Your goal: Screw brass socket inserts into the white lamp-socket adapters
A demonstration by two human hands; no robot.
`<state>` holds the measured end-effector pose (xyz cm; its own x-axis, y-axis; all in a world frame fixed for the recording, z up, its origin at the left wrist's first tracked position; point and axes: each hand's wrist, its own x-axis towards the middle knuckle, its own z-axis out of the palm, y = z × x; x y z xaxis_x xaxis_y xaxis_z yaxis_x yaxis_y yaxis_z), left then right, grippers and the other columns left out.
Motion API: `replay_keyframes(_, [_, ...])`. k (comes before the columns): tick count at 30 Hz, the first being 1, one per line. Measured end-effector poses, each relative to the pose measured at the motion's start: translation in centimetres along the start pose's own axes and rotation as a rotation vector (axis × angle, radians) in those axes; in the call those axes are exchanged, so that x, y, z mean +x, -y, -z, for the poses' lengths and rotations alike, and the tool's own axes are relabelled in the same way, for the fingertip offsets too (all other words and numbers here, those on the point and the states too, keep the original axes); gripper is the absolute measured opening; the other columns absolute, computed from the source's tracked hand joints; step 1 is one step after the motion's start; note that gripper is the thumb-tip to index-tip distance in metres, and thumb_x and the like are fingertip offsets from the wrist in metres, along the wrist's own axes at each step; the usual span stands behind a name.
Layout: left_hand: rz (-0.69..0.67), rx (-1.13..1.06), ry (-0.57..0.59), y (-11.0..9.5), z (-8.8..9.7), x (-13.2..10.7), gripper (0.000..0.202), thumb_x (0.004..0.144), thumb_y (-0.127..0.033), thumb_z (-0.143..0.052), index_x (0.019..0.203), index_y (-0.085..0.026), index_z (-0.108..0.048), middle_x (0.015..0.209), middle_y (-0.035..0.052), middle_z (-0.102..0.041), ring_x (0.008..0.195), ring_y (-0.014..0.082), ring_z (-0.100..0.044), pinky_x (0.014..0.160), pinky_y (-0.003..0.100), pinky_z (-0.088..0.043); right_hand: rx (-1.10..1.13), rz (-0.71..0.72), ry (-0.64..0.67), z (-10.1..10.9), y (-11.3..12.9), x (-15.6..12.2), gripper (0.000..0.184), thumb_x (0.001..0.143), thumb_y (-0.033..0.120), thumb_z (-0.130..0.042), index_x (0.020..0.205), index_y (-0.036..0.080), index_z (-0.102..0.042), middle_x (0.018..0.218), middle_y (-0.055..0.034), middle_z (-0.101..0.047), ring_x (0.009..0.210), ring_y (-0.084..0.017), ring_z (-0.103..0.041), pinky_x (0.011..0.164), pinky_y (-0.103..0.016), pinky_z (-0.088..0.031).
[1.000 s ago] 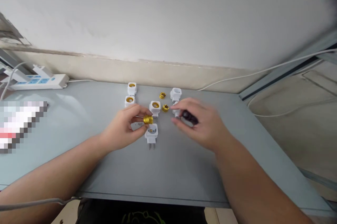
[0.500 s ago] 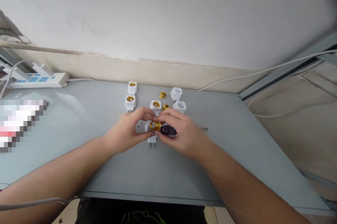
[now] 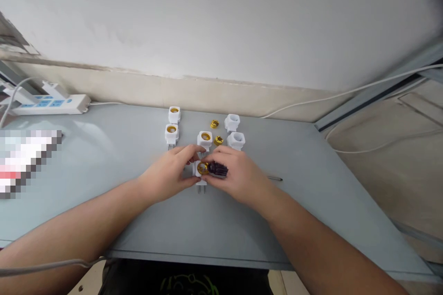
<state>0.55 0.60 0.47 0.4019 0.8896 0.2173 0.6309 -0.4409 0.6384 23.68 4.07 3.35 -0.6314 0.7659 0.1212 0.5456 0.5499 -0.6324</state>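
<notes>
My left hand [image 3: 171,172] is closed around a white plug-in lamp socket [image 3: 200,176] that stands on the grey table [image 3: 214,221], its two prongs pointing toward me. A gold threaded ring [image 3: 202,168] sits in the socket's top. My right hand [image 3: 238,172] grips a dark-handled screwdriver [image 3: 217,169] and holds it against the gold ring. Both hands meet over this socket.
Behind the hands stand three white sockets with gold rings [image 3: 171,132], two white sockets without rings [image 3: 236,140] and two loose gold rings [image 3: 214,123]. A small metal piece [image 3: 275,178] lies to the right. A white power strip [image 3: 51,105] lies at far left, a blurred patch [image 3: 24,159] below it.
My right hand came in from the right with the screwdriver and met my left hand. The gold ring went from my left fingers down into the white socket.
</notes>
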Motion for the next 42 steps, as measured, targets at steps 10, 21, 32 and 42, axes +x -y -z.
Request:
replay_keyframes(10, [-0.025, -0.018, -0.001, 0.2, 0.0, 0.0, 0.048, 0.088, -0.025, -0.081, 0.128, -0.026, -0.055, 0.107, 0.0003, -0.07, 0.095, 0.0193, -0.068, 0.082, 0.033, -0.057, -0.007, 0.027, 0.002, 0.1, 0.1, -0.2, 0.027, 0.085, 0.03, -0.089, 0.108, 0.023, -0.077, 0.102, -0.002, -0.067, 0.091, -0.019, -0.068, 0.08, -0.034, -0.053])
replay_keyframes(21, [0.062, -0.102, 0.064, -0.2, 0.0, -0.1, 0.049, 0.088, -0.025, -0.08, 0.13, -0.027, -0.055, 0.114, 0.002, -0.073, 0.099, 0.0199, -0.071, 0.087, 0.035, -0.059, 0.061, 0.159, -0.419, 4.6, 0.2, -1.7, 0.024, 0.103, 0.036, -0.068, 0.086, 0.019, -0.066, 0.071, 0.0013, -0.063, 0.061, -0.011, -0.057, 0.057, -0.028, -0.044])
replay_keyframes(32, [0.244, 0.118, 0.164, 0.6, 2.2, -0.3, 0.053, 0.079, -0.032, -0.075, 0.127, -0.025, -0.053, 0.114, 0.0042, -0.066, 0.09, 0.0221, -0.067, 0.08, 0.039, -0.055, 1.114, 0.404, -1.076, 8.1, -0.9, -0.1, 0.039, 0.088, 0.049, -0.084, 0.078, 0.02, -0.059, 0.061, 0.0061, -0.046, 0.05, -0.01, -0.043, 0.048, -0.023, -0.042])
replay_keyframes(42, [0.343, 0.169, 0.143, 0.9, 1.2, -0.1, 0.046, 0.08, -0.041, -0.076, 0.118, -0.024, -0.057, 0.108, 0.0046, -0.069, 0.091, 0.024, -0.068, 0.074, 0.037, -0.052, 1.29, 0.248, -0.874, 2.3, -0.4, 2.1, 0.043, 0.089, 0.052, -0.084, 0.089, 0.025, -0.051, 0.074, 0.0051, -0.053, 0.066, -0.012, -0.053, 0.069, -0.028, -0.053])
